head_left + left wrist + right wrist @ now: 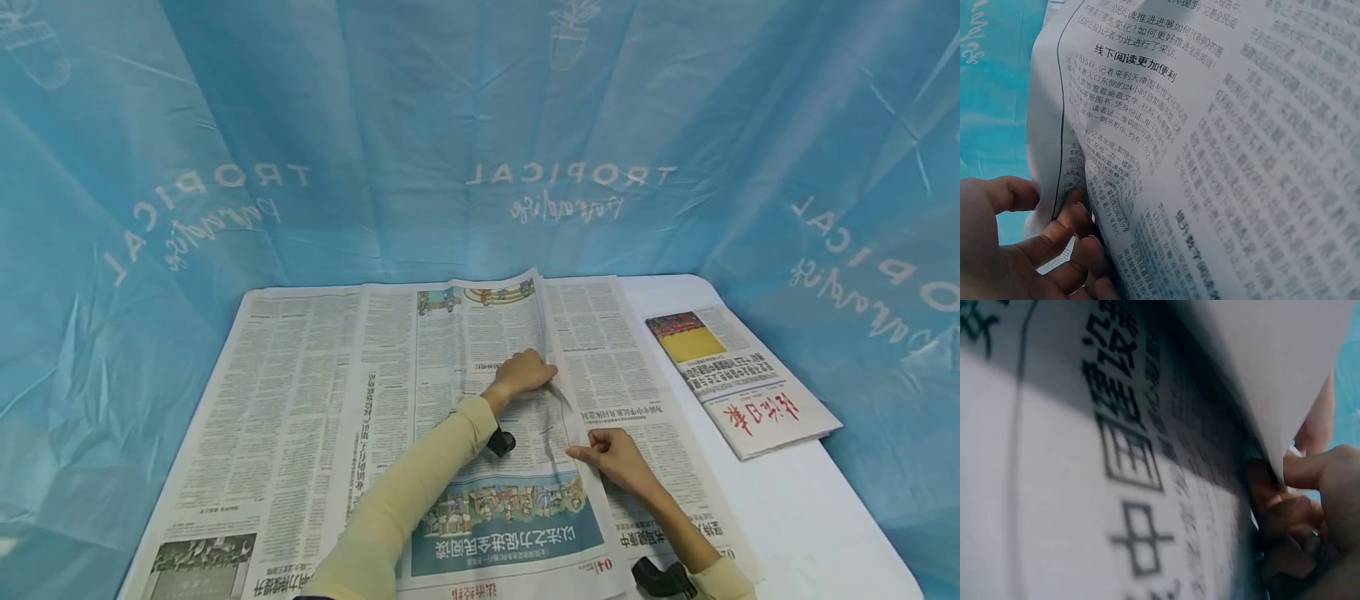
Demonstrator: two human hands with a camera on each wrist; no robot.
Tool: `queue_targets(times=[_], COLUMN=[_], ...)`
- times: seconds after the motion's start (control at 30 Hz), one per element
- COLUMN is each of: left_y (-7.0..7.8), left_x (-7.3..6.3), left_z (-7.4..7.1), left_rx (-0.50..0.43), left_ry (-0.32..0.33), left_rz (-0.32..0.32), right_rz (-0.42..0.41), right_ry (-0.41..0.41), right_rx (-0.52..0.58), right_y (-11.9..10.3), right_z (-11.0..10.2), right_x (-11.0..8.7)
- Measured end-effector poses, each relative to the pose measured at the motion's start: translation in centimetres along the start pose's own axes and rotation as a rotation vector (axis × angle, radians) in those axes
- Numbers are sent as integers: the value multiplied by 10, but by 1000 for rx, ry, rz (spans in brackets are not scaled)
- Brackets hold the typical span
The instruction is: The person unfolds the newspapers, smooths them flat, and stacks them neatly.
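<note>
A printed newspaper sheet (450,367) lies on top of other spread newspaper pages, its right edge lifted and creased. At the middle of that edge my left hand (525,372) grips the paper. In the left wrist view, the thumb and fingers of the left hand (1035,250) pinch the bent margin of the sheet (1166,156). Nearer the front, my right hand (618,460) pinches the same edge between thumb and fingers. The right wrist view shows the right hand (1316,506) holding the raised sheet (1279,356) above a shadowed page.
Spread newspaper pages (262,400) cover much of the white table (810,508). On the right lies a folded newspaper (750,375) with a colour picture and red characters. A blue curtain (480,125) with printed lettering surrounds the table at the back and sides.
</note>
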State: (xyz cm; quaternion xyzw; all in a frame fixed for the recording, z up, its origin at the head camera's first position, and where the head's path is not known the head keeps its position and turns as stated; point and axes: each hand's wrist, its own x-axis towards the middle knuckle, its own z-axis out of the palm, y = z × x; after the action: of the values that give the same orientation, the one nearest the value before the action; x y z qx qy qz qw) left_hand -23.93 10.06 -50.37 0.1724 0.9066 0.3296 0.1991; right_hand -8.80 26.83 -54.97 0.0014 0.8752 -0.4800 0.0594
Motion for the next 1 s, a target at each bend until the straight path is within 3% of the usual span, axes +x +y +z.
queue_targets(times=[0.17, 0.3, 0.43, 0.57, 0.67, 0.83, 1.0], left_y=[-3, -5, -8, -14, -17, -21, -25], left_x=[0, -4, -9, -9, -8, -12, -22], left_z=[-1, -4, -8, -11, -13, -22, -43], left_rx=[-39, -68, -103, -194, -263, -365, -435], left_ry=[5, 0, -31, -75, -107, -146, -168], left_rz=[12, 49, 124, 215, 245, 224, 173], right_rz=[12, 55, 60, 49, 34, 27, 26], right_ry=[-105, -106, -84, -55, -39, -35, -24], right_rx=[162, 238, 189, 122, 93, 86, 90], right_y=[3, -3, -7, -3, -2, 0, 1], right_z=[-14, -24, -25, -21, -19, -17, -17], right_x=[11, 22, 33, 41, 43, 44, 43])
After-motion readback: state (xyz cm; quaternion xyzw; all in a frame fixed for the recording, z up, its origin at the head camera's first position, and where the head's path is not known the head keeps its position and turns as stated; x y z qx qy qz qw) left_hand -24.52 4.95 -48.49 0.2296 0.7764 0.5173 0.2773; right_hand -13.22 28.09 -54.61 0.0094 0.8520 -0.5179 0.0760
